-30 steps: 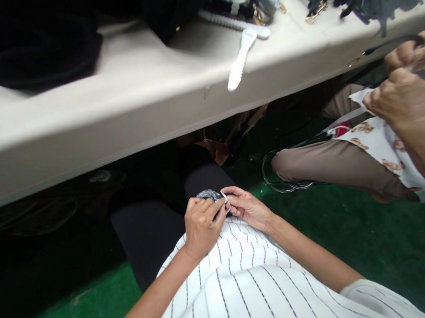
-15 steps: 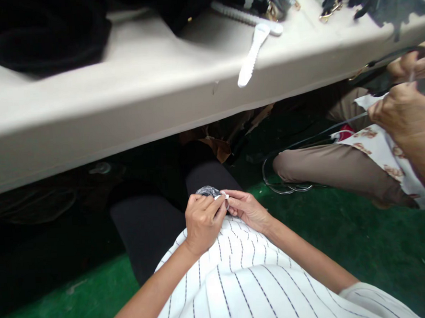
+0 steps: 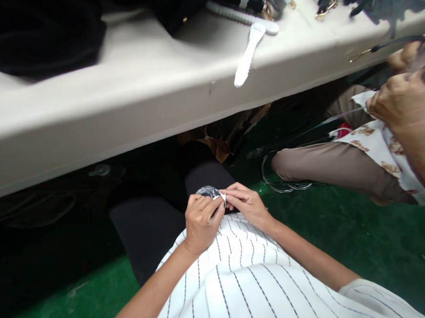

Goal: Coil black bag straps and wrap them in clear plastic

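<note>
Over my lap, my left hand (image 3: 204, 223) is closed around a small dark bundle (image 3: 207, 191) that looks wrapped in shiny clear plastic. Its far edge shows beyond my fingers; the rest is hidden. My right hand (image 3: 249, 205) meets the left from the other side, thumb and fingertips pinched on a small white strip (image 3: 222, 196) at the bundle's right edge. The strip looks thin and bends between both hands. Whether it is a sticker or a tag, I cannot tell.
A cream-covered table (image 3: 140, 96) runs across in front. On it lie black fabric (image 3: 39, 35), ribbed white strips (image 3: 247, 58), and black straps with gold clasps (image 3: 327, 9). At right, a co-worker's hands (image 3: 403, 101) hold a black strap (image 3: 400, 43) and clear plastic.
My right fingers have shifted slightly up and left over the white strip, which shows a little more. My left hand is nearly still. The co-worker's strap and clasp have lifted.
</note>
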Available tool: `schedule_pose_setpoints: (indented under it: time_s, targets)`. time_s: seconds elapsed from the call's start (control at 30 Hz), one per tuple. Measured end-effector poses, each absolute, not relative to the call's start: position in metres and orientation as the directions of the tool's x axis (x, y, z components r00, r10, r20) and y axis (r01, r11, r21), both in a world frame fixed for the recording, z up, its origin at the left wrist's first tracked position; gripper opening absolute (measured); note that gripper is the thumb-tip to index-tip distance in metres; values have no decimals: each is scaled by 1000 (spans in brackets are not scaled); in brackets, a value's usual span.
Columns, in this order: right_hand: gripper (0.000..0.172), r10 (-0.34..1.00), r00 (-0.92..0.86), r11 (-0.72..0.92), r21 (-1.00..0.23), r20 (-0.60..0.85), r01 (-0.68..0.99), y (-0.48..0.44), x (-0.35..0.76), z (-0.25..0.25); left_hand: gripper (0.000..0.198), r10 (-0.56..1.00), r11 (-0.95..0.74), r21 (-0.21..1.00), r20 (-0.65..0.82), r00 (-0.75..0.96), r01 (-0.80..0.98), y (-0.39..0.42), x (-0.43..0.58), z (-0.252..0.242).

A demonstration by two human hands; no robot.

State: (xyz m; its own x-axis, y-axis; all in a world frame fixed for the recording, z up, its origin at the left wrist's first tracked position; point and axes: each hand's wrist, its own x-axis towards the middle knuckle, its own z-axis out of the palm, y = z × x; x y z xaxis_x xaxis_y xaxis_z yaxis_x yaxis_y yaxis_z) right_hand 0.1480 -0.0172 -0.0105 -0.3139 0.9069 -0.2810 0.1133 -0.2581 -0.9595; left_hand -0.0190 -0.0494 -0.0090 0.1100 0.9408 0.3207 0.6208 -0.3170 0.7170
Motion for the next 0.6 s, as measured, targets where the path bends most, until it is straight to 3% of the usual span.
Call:
schedule_pose_setpoints:
  time_s: [0.2, 0.37, 0.47, 0.6]
  targets:
    - [12, 952, -287, -51, -979, -106, 195, -11, 150, -4, 8, 951, -286, 780, 304, 63, 557, -48, -19, -9]
    - [10, 923, -380, 191, -932, 63, 309, -9, 151, -1, 9, 961, -263, 821, 267, 67, 506, -48, -20, -3]
    - [15, 893, -436, 266, -911, 109, 316, -12, 150, -2, 4, 983, -170, 849, 181, 28, 501, -48, -20, 1]
    - [17, 873, -466, 329, -882, 147, 338, -15, 148, -3, 19, 997, -2, 905, 32, -65, 425, -47, -18, 2]
